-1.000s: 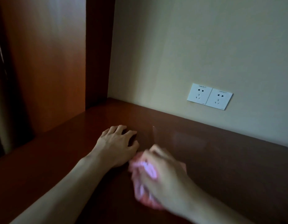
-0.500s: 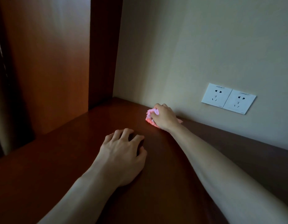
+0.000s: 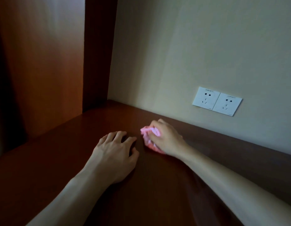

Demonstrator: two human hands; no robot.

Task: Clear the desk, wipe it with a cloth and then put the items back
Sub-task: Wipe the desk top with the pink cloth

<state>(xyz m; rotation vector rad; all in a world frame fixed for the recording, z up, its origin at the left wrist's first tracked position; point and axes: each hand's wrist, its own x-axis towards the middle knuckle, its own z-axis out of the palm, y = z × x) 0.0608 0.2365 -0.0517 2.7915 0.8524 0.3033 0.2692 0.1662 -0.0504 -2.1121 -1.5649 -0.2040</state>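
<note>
Pink cloth (image 3: 149,138) | frame centre, bunched on desk (image 3: 60,160), near back wall | right hand (image 3: 166,141) clenched around it | left hand (image 3: 116,154) spread flat just left, empty | unwiped desk lies leftward

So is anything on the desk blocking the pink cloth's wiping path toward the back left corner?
Nothing visible does. The right hand has its grip on the crumpled pink cloth, and the dark reddish wooden desk is bare toward the corner. The left hand rests flat beside it, nearer the camera.
</note>
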